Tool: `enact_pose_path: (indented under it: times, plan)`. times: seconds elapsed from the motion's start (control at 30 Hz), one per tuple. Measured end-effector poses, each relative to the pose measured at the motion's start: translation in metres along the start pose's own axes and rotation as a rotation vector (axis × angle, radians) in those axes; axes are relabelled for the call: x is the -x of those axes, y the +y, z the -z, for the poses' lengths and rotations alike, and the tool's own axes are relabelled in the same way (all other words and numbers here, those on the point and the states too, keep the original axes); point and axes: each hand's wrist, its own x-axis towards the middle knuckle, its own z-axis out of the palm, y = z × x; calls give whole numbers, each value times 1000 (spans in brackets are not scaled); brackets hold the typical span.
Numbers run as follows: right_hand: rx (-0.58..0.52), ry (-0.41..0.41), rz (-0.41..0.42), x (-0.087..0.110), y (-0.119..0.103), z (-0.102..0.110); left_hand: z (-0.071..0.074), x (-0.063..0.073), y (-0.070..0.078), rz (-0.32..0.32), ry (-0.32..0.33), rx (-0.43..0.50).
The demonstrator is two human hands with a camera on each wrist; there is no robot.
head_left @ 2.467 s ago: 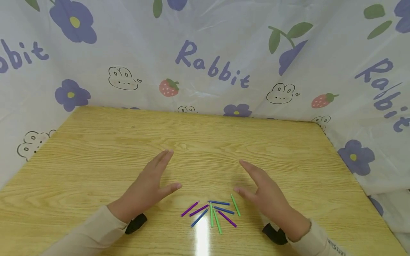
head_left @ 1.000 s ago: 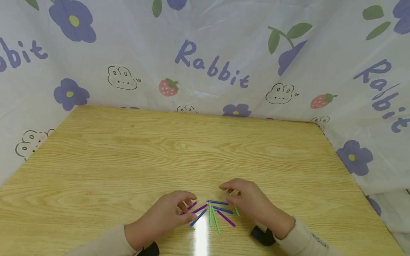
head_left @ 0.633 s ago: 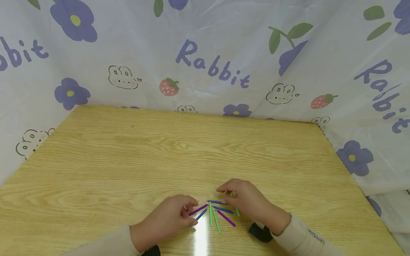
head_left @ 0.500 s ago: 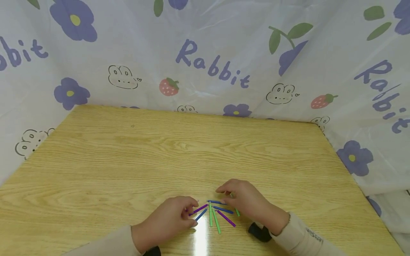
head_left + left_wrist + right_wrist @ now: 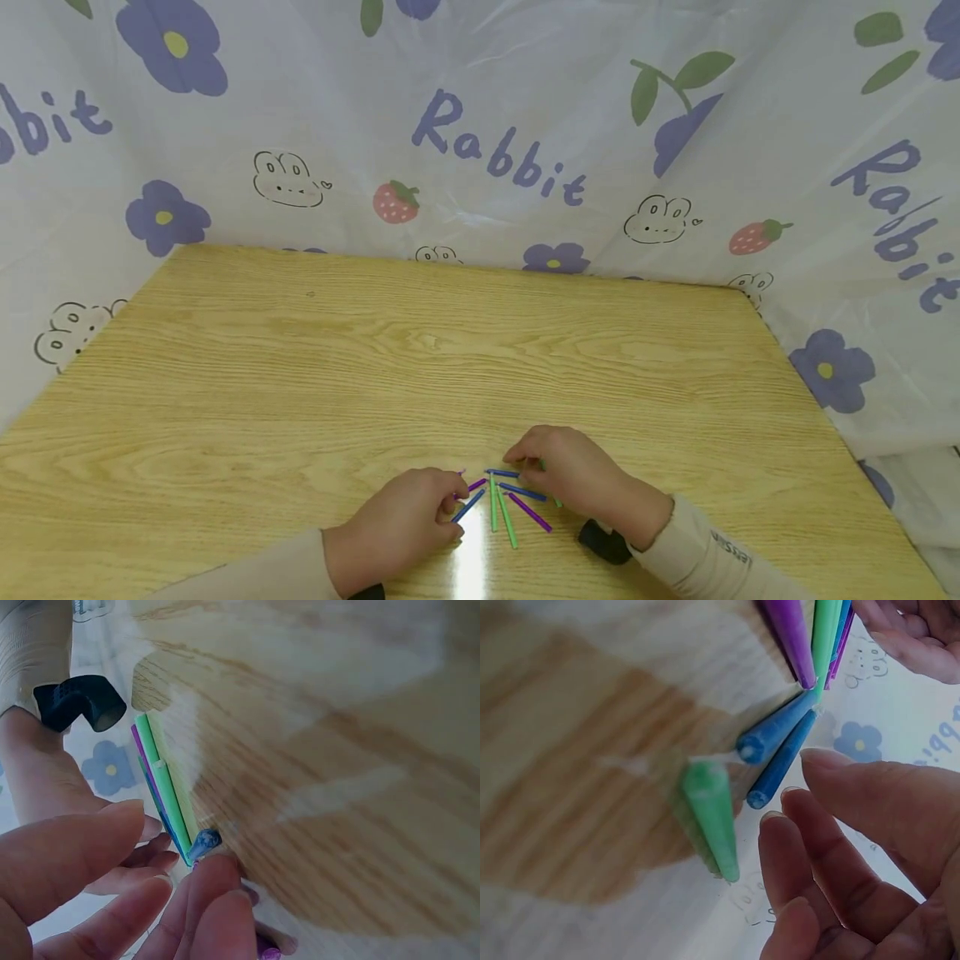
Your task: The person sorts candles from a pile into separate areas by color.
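Several thin coloured sticks lie in a loose fan on the wooden table, some with a small pale tip. My left hand (image 5: 408,518) is at the fan's left, fingers loosely bent over the ends of a purple stick (image 5: 477,484) and a blue stick (image 5: 468,506). Its thumb stands apart from the fingers in the left wrist view. My right hand (image 5: 581,477) is low over the right side, beside the far blue stick (image 5: 502,473), a gap between thumb and fingers. It partly hides a green stick (image 5: 712,814). Neither hand grips anything.
Between the hands lie two green sticks (image 5: 507,521), another blue stick (image 5: 523,492) and a purple stick (image 5: 530,512). Behind the wooden table (image 5: 450,358) hangs a white printed cloth (image 5: 480,75). A black wrist device (image 5: 604,542) sits at my right wrist.
Both hands have come down and inward from wide apart to the two sides of the fan. Over the last half second the left hand has shifted slightly right, covering more of the left sticks.
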Motion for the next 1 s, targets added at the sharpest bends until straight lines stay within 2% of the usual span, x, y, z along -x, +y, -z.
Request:
enact_pose_path:
  times: [0.4,0.63,1.0]
  plan:
    - [94,-40,1,-2,-6,0,-1,-3,5,32,-27,-111]
    - [139,-45,-1,-4,-7,-2,-1,-5,8,37,-43,-132]
    - [136,-56,-10,-8,-7,1,-3,-7,8,45,-56,-152]
